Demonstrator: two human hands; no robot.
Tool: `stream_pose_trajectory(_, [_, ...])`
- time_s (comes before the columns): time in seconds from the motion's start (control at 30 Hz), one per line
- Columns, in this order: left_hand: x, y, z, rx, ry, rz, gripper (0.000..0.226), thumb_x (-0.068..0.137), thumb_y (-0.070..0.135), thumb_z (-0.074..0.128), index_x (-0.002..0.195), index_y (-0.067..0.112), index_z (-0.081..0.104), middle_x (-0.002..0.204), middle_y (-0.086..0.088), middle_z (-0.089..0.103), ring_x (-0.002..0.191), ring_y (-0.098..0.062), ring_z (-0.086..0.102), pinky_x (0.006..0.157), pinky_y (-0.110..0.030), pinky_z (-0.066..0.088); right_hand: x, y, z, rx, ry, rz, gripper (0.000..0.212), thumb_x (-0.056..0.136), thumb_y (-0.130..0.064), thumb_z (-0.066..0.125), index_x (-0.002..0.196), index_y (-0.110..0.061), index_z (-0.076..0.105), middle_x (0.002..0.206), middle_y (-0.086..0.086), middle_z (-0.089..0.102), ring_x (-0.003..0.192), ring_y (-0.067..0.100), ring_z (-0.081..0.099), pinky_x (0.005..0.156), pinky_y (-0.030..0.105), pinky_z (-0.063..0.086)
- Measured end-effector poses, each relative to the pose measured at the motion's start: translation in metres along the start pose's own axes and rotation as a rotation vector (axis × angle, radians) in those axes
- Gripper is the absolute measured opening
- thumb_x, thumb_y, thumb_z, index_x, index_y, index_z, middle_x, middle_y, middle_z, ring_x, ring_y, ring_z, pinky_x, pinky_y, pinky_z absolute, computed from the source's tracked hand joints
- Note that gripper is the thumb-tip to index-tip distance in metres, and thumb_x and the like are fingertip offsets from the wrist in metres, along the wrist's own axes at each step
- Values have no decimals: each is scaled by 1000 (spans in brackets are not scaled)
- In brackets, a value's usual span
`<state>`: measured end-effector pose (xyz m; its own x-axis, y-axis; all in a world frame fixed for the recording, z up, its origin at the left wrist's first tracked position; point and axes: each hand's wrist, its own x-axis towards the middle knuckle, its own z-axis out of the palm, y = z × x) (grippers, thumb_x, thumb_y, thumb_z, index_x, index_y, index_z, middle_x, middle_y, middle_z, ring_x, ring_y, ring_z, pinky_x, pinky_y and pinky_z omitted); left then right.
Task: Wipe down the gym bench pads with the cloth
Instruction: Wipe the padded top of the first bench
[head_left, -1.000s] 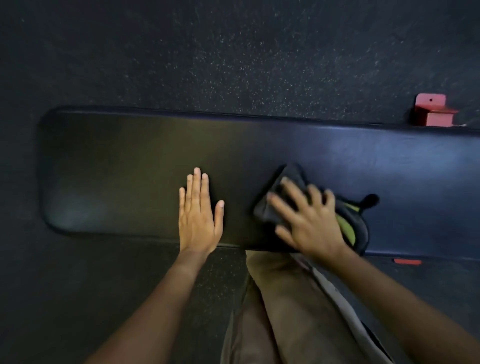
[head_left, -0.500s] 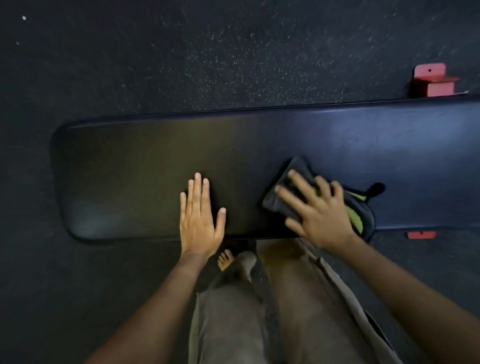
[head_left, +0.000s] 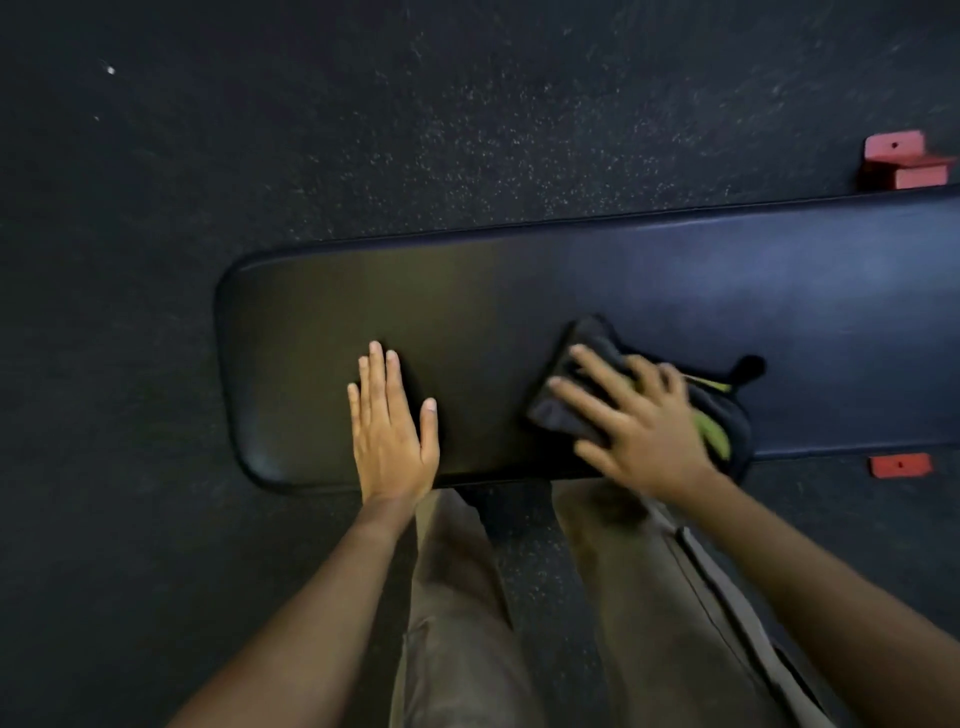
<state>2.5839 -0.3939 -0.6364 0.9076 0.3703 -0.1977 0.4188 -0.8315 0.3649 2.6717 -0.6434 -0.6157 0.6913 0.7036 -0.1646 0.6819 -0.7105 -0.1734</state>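
While right hand (head_left: 644, 431) presses cloth (head_left: 563, 415) with spread, uncurled fingers (head_left: 582, 397) near front edge of bench pad (head_left: 519, 291), left hand (head_left: 389, 431) flat with fingers straight, a careless stroke could drag cloth off.

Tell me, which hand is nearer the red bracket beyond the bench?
Right. The right hand presses the cloth, down-left of the red bracket; the left hand lies flat on the bench, farther left.

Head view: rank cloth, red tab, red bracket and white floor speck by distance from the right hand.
1. Cloth, under the right hand.
2. Red tab, right, near side of bench.
3. Red bracket, right, far side.
4. White speck, far upper left.
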Motion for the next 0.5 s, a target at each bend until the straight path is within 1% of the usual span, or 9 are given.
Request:
stream_pose_trajectory(0.07, [-5,-18,-5,13,-19,12,62,96,35,33,147,1,24,156,-11,14,144,-21,8,118,-34,1,23,1,-5,26,28,328,64,81,-51,43,142,-31,36,151,10,37,117,42,37,92,58,37])
stream_pose_trajectory(0.13, [-10,-36,-9,24,-42,39,61,97,36,32,147,2,23,156,-10,14,144,-19,7,118,-33,0,80,-22,-13,100,85,703,66,84,-49,45,146,-29,32,156,9,27,125,46,34,96,60,32])
stream_pose_trajectory(0.17, [-11,-46,-12,26,-42,42,61,97,37,32,147,2,23,156,-11,14,144,-18,6,118,-33,0,112,-40,-16,130,70,761,67,87,-48,46,148,-29,29,158,7,22,129,47,31,100,61,29])
stream_pose_trajectory(0.2, [-10,-52,-14,23,-35,33,61,97,37,32,147,2,23,156,-12,15,144,-18,5,118,-32,-1,139,-59,-17,140,32,725,67,89,-48,47,150,-30,25,160,6,17,133,46,28,103,60,25])
stream_pose_trajectory(0.23, [-9,-59,-17,18,-27,23,61,97,37,32,147,2,23,156,-13,15,144,-18,5,118,-32,-1,158,-79,-17,128,-11,610,68,90,-48,48,151,-31,24,161,5,15,135,46,27,105,60,23])
stream_pose_trajectory(0.3, [-9,-74,-23,8,-17,21,61,97,37,33,147,2,23,156,-14,16,144,-20,6,117,-31,-2,165,-120,-9,74,-44,281,66,89,-49,47,150,-32,27,160,6,19,134,45,30,106,60,23])
stream_pose_trajectory(0.37, [-10,-89,-28,2,-11,23,61,97,36,34,146,2,24,156,-14,17,144,-22,9,117,-31,-1,132,-145,7,8,-43,14,64,87,-51,44,147,-31,35,157,7,28,128,44,38,102,56,28])
stream_pose_trajectory(0.47, [-14,-110,-35,2,5,1,61,97,36,34,146,2,26,155,-14,18,144,-25,12,117,-33,1,70,-139,16,-33,-50,-224,63,84,-52,41,143,-32,37,153,7,36,117,42,41,95,51,31])
stream_pose_trajectory(0.5, [-16,-117,-36,2,2,9,61,97,36,34,146,2,25,156,-13,17,144,-24,11,117,-33,2,63,-132,17,-37,-37,-224,62,83,-52,41,142,-32,37,151,7,38,115,42,42,93,51,32])
